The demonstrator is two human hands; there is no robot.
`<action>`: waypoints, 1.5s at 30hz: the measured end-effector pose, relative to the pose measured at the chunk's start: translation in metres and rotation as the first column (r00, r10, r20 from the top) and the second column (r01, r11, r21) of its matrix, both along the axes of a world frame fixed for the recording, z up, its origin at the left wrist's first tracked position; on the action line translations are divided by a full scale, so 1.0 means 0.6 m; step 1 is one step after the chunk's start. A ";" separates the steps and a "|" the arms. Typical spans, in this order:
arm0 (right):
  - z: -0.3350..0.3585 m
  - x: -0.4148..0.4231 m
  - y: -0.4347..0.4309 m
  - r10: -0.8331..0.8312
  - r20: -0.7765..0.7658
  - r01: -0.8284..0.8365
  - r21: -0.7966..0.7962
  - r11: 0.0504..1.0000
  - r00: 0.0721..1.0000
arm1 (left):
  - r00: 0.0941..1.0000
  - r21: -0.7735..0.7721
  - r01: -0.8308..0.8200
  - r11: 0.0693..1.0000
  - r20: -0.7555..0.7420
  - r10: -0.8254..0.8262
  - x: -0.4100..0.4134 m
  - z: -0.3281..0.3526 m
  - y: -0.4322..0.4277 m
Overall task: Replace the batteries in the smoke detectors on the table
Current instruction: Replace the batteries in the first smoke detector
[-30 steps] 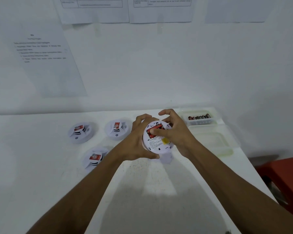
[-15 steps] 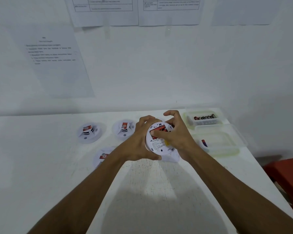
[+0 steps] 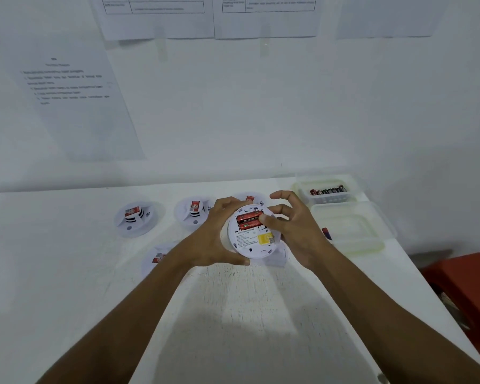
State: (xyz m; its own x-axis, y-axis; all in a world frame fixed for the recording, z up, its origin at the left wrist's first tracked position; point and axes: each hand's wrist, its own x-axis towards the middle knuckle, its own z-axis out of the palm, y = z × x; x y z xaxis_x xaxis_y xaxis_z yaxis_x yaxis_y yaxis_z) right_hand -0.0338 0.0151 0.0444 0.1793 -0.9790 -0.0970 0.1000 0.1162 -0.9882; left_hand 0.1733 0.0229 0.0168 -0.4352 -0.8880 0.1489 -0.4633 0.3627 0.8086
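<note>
White surface (image 3: 67, 273): over it, left hand (image 3: 211, 239) gripping detector (image 3: 257, 242), right hand (image 3: 297, 231) loose-fingered, thumb pressing batteries (image 3: 248, 221) in detector.

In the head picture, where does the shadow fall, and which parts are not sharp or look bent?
Head view: a broad shadow darkens the near part of the table; print on the wall papers is too blurred to read; the held smoke detector is the sharpest part; the wide lens tilts the papers.
</note>
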 end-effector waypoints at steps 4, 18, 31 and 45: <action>-0.013 0.017 0.008 -0.055 0.029 0.055 0.013 0.998 0.998 | 0.999 0.030 -0.027 0.999 -0.046 0.028 -0.002 -0.016 0.010; -0.094 -0.030 0.011 0.045 -0.906 -0.432 -0.157 0.888 0.422 | 0.995 -0.004 -0.093 0.996 -0.024 0.093 0.053 -0.010 0.019; -0.068 -0.042 0.041 -0.287 -0.769 -0.243 -0.493 0.836 0.571 | 0.991 0.028 -0.128 0.991 -0.026 0.128 0.051 -0.024 0.031; 0.011 0.012 0.072 -0.335 -0.236 0.192 -0.476 0.858 0.912 | 0.989 0.017 -0.130 0.991 -0.066 0.131 0.003 -0.021 0.021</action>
